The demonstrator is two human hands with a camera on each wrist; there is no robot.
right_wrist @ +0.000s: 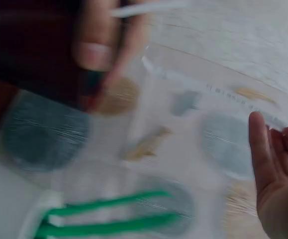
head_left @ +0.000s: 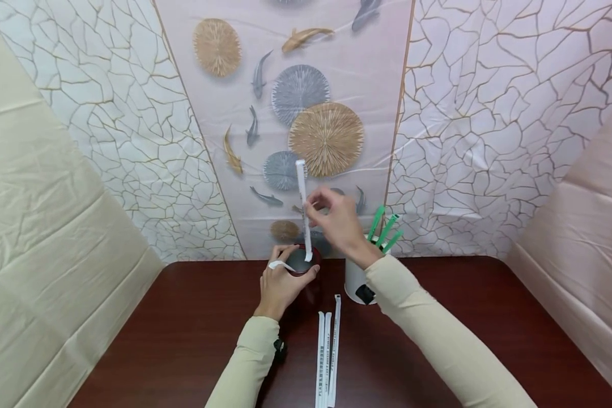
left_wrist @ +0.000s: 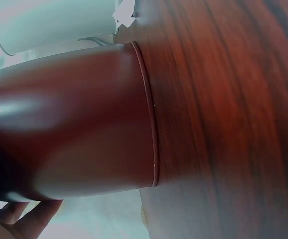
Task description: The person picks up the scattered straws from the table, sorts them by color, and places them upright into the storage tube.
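Observation:
My left hand (head_left: 277, 286) grips a dark red cylindrical cup (left_wrist: 74, 119) near its rim, fingers and thumb spread around it. The cup stands upright on the table with its mouth facing up. My right hand (head_left: 336, 221) pinches a white paper-wrapped straw (head_left: 301, 181) between thumb and fingers. This straw is nearly upright, its lower end at the cup's mouth. Over the cup's left rim, by the left fingers, sticks out another white strip (head_left: 280, 264). The right wrist view is blurred but shows the right fingertips meeting on the straw.
A white container (head_left: 356, 277) holding several green straws (head_left: 386, 226) stands right of the cup, partly behind the right forearm. Three white wrapped straws (head_left: 321, 357) lie side by side on the dark red wooden table (head_left: 183, 328). A patterned cloth (head_left: 265, 204) hangs behind.

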